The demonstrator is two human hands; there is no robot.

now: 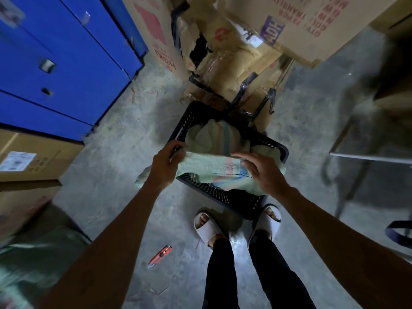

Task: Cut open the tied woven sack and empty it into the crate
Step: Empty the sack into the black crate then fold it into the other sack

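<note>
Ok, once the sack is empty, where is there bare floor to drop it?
Bare concrete floor lies left of the crate, bordered by the blue cabinet and cardboard boxes. A smaller patch nearer the feet holds the red utility knife. Behind the crate, torn cartons crowd it.

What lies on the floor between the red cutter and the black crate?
In the head view, only bare concrete floor lies between the red cutter and the black crate.

Woven sack (209,168): pale green, pink and blue stripes. Crate (225,197): black, perforated. Cutter (160,256): red. Cabinets (66,63): blue.
</note>
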